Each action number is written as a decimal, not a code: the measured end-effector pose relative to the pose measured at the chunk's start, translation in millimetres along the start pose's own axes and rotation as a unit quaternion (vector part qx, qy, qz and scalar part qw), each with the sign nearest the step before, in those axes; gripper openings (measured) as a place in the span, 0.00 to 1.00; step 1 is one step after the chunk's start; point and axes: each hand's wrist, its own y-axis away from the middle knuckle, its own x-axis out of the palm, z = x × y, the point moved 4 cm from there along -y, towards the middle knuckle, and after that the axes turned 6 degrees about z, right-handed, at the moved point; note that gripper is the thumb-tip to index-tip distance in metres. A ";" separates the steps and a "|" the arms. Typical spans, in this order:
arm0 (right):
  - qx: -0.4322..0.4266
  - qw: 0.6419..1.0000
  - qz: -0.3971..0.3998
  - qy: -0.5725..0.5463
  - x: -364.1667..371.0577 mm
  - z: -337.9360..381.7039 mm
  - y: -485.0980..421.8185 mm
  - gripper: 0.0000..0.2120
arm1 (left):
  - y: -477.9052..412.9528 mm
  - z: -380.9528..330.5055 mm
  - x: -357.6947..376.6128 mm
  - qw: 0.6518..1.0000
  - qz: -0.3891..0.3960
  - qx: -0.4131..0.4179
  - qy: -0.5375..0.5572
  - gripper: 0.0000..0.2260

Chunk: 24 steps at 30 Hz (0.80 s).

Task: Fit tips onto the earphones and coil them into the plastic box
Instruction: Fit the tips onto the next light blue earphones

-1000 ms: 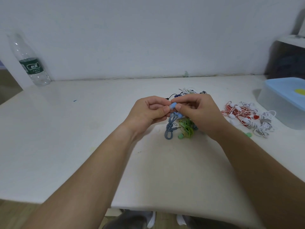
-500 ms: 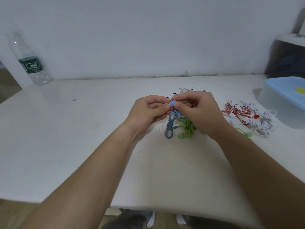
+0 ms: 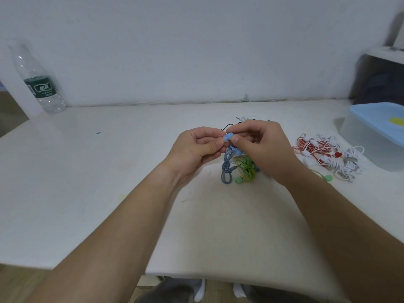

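Here, both hands meet well to the left of the plastic box (image 3: 358, 138) — the left hand (image 3: 196, 147) and the right hand (image 3: 264, 149) each pinch the blue earbud (image 3: 228, 136) between thumb and forefinger, the other fingers curled. Its blue cable (image 3: 227, 169) hangs down to the table (image 3: 109, 171), touching a green earphone bundle (image 3: 247, 169). Red and white earphones (image 3: 317, 147) lie just left of the box — a water bottle (image 3: 39, 84) stands far left of it.

Soft, even indoor light, white table (image 3: 83, 193) evenly bright, small glints on bottle (image 3: 41, 84) at far-left corner, dark shadow left of plastic box (image 3: 358, 136), wide-angle bowing at edges, top-right blurred.
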 end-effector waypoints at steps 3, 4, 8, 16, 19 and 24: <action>-0.001 1.000 -0.012 0.017 1.7 0.6 -0.3 0.08 | 0.2 -0.7 -0.1 1.000 -0.011 0.003 -0.014 0.05; 0.000 1.000 -0.014 0.017 1.8 0.7 -0.3 0.08 | 0.2 -0.9 -0.1 1.000 -0.013 0.003 -0.017 0.05; 0.007 1.000 -0.014 -0.006 1.5 0.4 0.0 0.08 | 0.3 -0.6 -0.3 0.999 -0.019 0.002 -0.027 0.05; 0.025 0.999 -0.004 -0.030 1.4 -1.4 0.6 0.07 | 0.8 -0.7 0.3 1.000 -0.010 -0.005 -0.019 0.05; 0.038 0.998 -0.003 -0.053 1.5 -1.9 1.1 0.06 | 1.2 -0.9 0.1 1.000 -0.001 -0.009 -0.016 0.04; 0.051 0.996 -0.002 -0.069 1.6 -1.4 2.0 0.06 | 1.1 -2.1 -0.5 1.000 0.001 -0.003 0.000 0.05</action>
